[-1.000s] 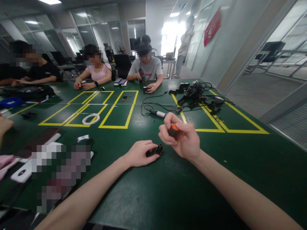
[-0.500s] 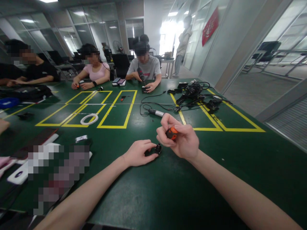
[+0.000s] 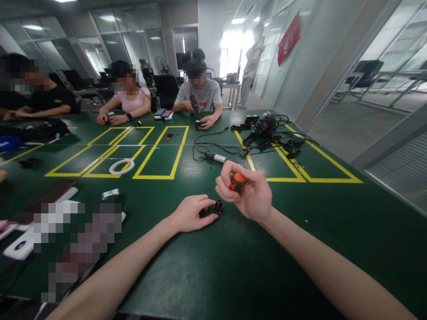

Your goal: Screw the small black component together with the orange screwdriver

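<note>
My left hand (image 3: 195,213) rests on the green table, its thumb and forefinger closed around a small black cylindrical part (image 3: 218,207). The part stands upright, with a narrower ring-like top facing up. Just to the right and above it, my right hand (image 3: 248,191) is raised with the fingers curled round an orange-and-black screwdriver handle (image 3: 237,180). Its rounded orange end points toward me. Any shaft is hidden behind the fingers, so I cannot tell whether the tool touches the black part.
Beyond my right hand lies a black-and-silver corded tool (image 3: 216,157). A tangle of black cables (image 3: 267,129) sits at the back right. A white ring (image 3: 122,166) lies near yellow tape marks. Phones and a power bank (image 3: 20,244) are at left. Co-workers sit opposite.
The screwdriver handle has turned in my right fingers, showing more of its orange end. My left hand still pinches the black part. The whole view has shifted slightly.
</note>
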A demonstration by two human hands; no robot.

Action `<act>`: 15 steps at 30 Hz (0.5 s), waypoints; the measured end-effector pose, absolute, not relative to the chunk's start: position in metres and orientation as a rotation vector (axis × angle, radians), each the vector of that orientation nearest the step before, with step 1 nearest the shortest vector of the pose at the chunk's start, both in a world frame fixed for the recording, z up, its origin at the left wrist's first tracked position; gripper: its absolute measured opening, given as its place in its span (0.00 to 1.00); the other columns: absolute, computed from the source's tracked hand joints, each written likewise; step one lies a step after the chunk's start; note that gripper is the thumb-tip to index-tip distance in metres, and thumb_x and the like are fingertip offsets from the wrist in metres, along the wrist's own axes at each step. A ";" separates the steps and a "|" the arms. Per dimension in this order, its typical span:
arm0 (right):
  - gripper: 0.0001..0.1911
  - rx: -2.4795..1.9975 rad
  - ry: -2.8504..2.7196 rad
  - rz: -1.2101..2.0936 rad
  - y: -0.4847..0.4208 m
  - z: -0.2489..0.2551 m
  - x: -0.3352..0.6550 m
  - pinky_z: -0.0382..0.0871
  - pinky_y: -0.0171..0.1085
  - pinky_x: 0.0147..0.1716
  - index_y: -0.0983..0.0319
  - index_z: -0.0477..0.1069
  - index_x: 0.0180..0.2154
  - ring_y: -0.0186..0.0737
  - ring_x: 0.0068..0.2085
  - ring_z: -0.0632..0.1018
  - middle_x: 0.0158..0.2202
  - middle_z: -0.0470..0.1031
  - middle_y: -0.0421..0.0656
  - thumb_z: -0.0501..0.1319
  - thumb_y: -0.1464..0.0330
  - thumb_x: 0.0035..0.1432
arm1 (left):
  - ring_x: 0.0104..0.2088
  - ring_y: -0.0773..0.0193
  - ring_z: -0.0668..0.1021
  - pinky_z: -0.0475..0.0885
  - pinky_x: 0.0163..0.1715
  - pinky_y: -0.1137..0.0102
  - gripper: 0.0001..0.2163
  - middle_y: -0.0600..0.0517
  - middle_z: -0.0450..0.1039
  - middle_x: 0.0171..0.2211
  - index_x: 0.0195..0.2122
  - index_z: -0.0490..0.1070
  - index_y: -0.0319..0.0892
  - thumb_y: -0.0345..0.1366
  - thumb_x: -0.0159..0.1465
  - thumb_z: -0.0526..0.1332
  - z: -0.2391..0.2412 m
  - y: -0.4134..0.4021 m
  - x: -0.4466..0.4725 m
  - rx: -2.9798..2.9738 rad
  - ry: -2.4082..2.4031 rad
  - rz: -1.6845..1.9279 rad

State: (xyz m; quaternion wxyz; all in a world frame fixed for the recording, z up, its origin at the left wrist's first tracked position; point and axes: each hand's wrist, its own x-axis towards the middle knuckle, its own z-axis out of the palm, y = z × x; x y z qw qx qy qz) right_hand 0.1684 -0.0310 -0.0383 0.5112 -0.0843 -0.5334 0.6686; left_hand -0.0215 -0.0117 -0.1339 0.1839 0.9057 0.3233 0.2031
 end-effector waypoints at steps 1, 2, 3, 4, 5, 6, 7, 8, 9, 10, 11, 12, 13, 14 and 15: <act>0.13 -0.183 -1.286 1.610 -0.031 -0.039 0.169 0.46 0.32 0.20 0.59 0.64 0.31 0.30 0.19 0.50 0.17 0.54 0.31 0.56 0.57 0.63 | 0.33 0.65 0.76 0.70 0.35 0.72 0.13 0.51 0.75 0.35 0.50 0.77 0.44 0.43 0.69 0.62 -0.134 -0.012 -0.022 2.552 0.906 0.566; 0.12 -0.170 -1.286 1.610 -0.032 -0.040 0.169 0.46 0.31 0.20 0.58 0.63 0.32 0.30 0.19 0.50 0.17 0.55 0.30 0.57 0.58 0.62 | 0.34 0.65 0.77 0.70 0.36 0.72 0.14 0.51 0.76 0.36 0.51 0.77 0.44 0.43 0.69 0.62 -0.134 -0.012 -0.022 2.551 0.902 0.563; 0.11 -0.167 -1.288 1.610 -0.032 -0.040 0.169 0.46 0.31 0.20 0.58 0.62 0.33 0.30 0.19 0.50 0.17 0.56 0.30 0.57 0.58 0.62 | 0.34 0.64 0.77 0.71 0.36 0.72 0.14 0.51 0.76 0.37 0.52 0.77 0.44 0.43 0.70 0.62 -0.134 -0.012 -0.022 2.551 0.899 0.563; 0.10 -0.172 -1.292 1.610 -0.031 -0.040 0.169 0.46 0.31 0.20 0.58 0.62 0.33 0.30 0.19 0.50 0.17 0.57 0.30 0.57 0.59 0.61 | 0.34 0.64 0.77 0.70 0.36 0.72 0.14 0.51 0.76 0.36 0.52 0.77 0.44 0.43 0.69 0.62 -0.134 -0.012 -0.022 2.553 0.899 0.567; 0.10 -0.181 -1.301 1.608 -0.031 -0.040 0.169 0.46 0.31 0.19 0.58 0.62 0.33 0.30 0.19 0.51 0.18 0.58 0.31 0.57 0.59 0.62 | 0.33 0.65 0.76 0.70 0.36 0.72 0.14 0.51 0.75 0.36 0.52 0.77 0.44 0.43 0.69 0.62 -0.134 -0.011 -0.022 2.556 0.900 0.573; 0.11 -0.191 -1.312 1.607 -0.030 -0.039 0.169 0.47 0.32 0.19 0.59 0.63 0.32 0.30 0.19 0.52 0.18 0.58 0.31 0.57 0.59 0.62 | 0.32 0.65 0.76 0.70 0.35 0.72 0.14 0.52 0.75 0.35 0.52 0.77 0.44 0.43 0.69 0.62 -0.135 -0.011 -0.022 2.558 0.902 0.578; 0.13 -0.202 -1.325 1.609 -0.029 -0.039 0.169 0.47 0.32 0.19 0.59 0.64 0.30 0.30 0.19 0.53 0.18 0.59 0.32 0.56 0.59 0.63 | 0.31 0.65 0.75 0.69 0.34 0.72 0.14 0.52 0.75 0.35 0.52 0.77 0.44 0.43 0.69 0.62 -0.135 -0.011 -0.022 2.559 0.903 0.582; 0.15 -0.215 -1.334 1.613 -0.029 -0.038 0.169 0.47 0.32 0.19 0.60 0.64 0.28 0.30 0.19 0.53 0.18 0.59 0.33 0.55 0.59 0.64 | 0.31 0.65 0.75 0.69 0.33 0.72 0.14 0.52 0.74 0.34 0.52 0.77 0.44 0.43 0.69 0.62 -0.136 -0.011 -0.022 2.561 0.903 0.585; 0.17 -0.226 -1.337 1.617 -0.028 -0.038 0.169 0.47 0.32 0.19 0.60 0.64 0.26 0.30 0.19 0.54 0.18 0.58 0.34 0.55 0.59 0.65 | 0.30 0.65 0.74 0.69 0.33 0.72 0.14 0.52 0.74 0.34 0.52 0.77 0.44 0.43 0.69 0.62 -0.136 -0.011 -0.022 2.561 0.902 0.586; 0.19 -0.238 -1.331 1.620 -0.028 -0.038 0.169 0.47 0.32 0.19 0.61 0.64 0.25 0.30 0.19 0.54 0.18 0.58 0.34 0.54 0.59 0.66 | 0.30 0.65 0.74 0.68 0.33 0.72 0.14 0.52 0.74 0.34 0.52 0.77 0.44 0.43 0.69 0.62 -0.136 -0.011 -0.022 2.562 0.902 0.584; 0.20 -0.246 -1.321 1.624 -0.028 -0.038 0.169 0.46 0.32 0.18 0.61 0.64 0.24 0.30 0.19 0.53 0.18 0.57 0.34 0.54 0.59 0.66 | 0.30 0.65 0.74 0.69 0.33 0.72 0.14 0.52 0.74 0.34 0.52 0.77 0.44 0.44 0.69 0.61 -0.136 -0.011 -0.022 2.563 0.902 0.581; 0.20 -0.247 -1.311 1.626 -0.028 -0.038 0.169 0.45 0.32 0.18 0.61 0.64 0.24 0.30 0.19 0.52 0.18 0.56 0.34 0.54 0.59 0.66 | 0.31 0.65 0.75 0.69 0.33 0.72 0.14 0.52 0.74 0.34 0.52 0.77 0.44 0.44 0.70 0.61 -0.136 -0.011 -0.022 2.564 0.904 0.581; 0.20 -0.237 -1.303 1.626 -0.029 -0.039 0.169 0.45 0.32 0.19 0.60 0.64 0.24 0.30 0.19 0.52 0.18 0.55 0.33 0.54 0.58 0.66 | 0.31 0.65 0.75 0.69 0.34 0.72 0.14 0.52 0.74 0.34 0.52 0.77 0.45 0.45 0.70 0.61 -0.136 -0.011 -0.022 2.565 0.905 0.581; 0.19 -0.220 -1.297 1.626 -0.029 -0.039 0.169 0.44 0.32 0.19 0.60 0.64 0.25 0.30 0.19 0.51 0.18 0.55 0.33 0.54 0.57 0.66 | 0.32 0.64 0.75 0.70 0.35 0.72 0.14 0.52 0.74 0.34 0.52 0.77 0.45 0.45 0.70 0.61 -0.135 -0.011 -0.022 2.564 0.904 0.582; 0.18 -0.200 -1.293 1.626 -0.030 -0.040 0.169 0.44 0.33 0.19 0.60 0.64 0.27 0.30 0.19 0.51 0.18 0.54 0.32 0.54 0.56 0.65 | 0.33 0.64 0.76 0.70 0.36 0.72 0.14 0.52 0.75 0.34 0.52 0.77 0.46 0.45 0.70 0.61 -0.135 -0.011 -0.023 2.561 0.899 0.584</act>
